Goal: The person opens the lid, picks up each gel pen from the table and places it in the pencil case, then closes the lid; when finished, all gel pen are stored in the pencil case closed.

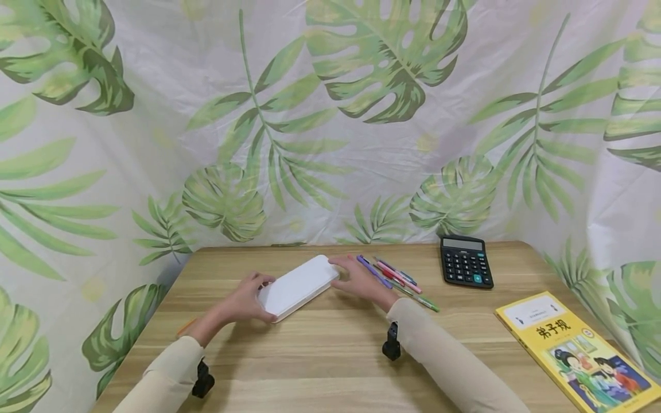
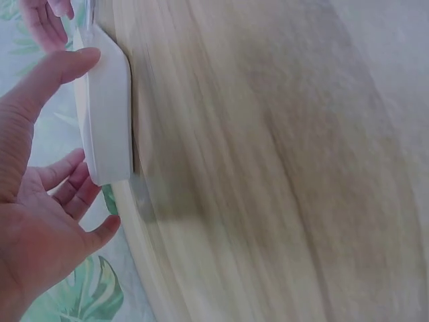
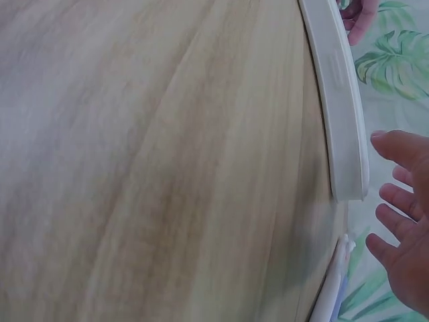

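A flat white case [image 1: 298, 285] lies slantwise on the wooden table [image 1: 320, 355]. My left hand [image 1: 256, 295] is at its near left end; in the left wrist view the thumb [image 2: 60, 70] touches the case [image 2: 107, 114] and the straight fingers [image 2: 70, 184] spread by its end. At the far right end is my right hand [image 1: 345, 271]. Seen from the right wrist, its fingers [image 3: 399, 144] are spread just off the end of the case [image 3: 338, 100]. Neither hand grips it.
Several coloured pens [image 1: 396, 276] lie just right of my right hand. A black calculator [image 1: 466, 261] sits at the back right, and a yellow book [image 1: 578, 350] at the near right corner. An orange pencil [image 1: 183, 327] shows beside my left forearm. Leaf-print cloth [image 1: 330, 115] hangs around the table.
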Demonstrator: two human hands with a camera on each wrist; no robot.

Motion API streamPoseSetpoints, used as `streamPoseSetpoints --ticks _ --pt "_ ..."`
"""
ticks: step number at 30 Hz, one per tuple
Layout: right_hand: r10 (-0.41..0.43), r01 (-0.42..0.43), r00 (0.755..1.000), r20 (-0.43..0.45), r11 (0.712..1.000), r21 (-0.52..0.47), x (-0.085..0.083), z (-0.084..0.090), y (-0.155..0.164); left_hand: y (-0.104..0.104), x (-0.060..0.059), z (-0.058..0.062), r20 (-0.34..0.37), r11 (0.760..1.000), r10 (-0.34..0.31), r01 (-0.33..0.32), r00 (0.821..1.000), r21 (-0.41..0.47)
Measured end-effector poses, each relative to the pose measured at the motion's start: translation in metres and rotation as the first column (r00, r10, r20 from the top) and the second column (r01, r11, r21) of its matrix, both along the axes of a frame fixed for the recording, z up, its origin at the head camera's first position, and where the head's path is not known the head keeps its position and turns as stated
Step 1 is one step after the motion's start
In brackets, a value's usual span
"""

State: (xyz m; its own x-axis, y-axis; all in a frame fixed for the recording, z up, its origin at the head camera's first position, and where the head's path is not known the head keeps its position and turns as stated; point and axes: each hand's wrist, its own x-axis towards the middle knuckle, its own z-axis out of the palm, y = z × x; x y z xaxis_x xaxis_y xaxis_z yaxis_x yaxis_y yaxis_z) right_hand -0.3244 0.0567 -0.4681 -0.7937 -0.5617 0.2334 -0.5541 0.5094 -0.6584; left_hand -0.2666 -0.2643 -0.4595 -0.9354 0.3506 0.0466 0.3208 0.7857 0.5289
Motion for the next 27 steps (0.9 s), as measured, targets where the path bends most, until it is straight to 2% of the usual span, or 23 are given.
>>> streamPoseSetpoints --ticks 6,8,16,22,27 --pt "0.01 -0.009 1.0 -0.005 0.998 0.066 -0.001 0.003 0.011 0.01 0.001 0.0 0.002 0.996 -0.089 0.089 0.996 0.006" --pt "0.029 -0.028 1.0 -0.009 0.996 0.087 -0.002 0.004 0.015 0.014 0.001 0.0 0.008 0.995 -0.103 0.103 0.995 0.002" --pt "0.054 -0.066 0.995 0.08 0.987 0.149 -0.003 0.008 0.032 0.022 -0.001 0.002 0.021 0.99 -0.138 0.139 0.99 -0.019" --pt "0.08 -0.086 0.996 0.035 0.97 0.226 0.001 0.005 0.045 0.031 -0.003 0.0 0.034 0.988 -0.155 0.155 0.987 -0.001" --pt "0.081 -0.073 0.997 -0.019 0.958 0.279 0.01 0.005 0.057 0.036 -0.005 -0.002 0.015 0.989 -0.145 0.145 0.989 0.005"
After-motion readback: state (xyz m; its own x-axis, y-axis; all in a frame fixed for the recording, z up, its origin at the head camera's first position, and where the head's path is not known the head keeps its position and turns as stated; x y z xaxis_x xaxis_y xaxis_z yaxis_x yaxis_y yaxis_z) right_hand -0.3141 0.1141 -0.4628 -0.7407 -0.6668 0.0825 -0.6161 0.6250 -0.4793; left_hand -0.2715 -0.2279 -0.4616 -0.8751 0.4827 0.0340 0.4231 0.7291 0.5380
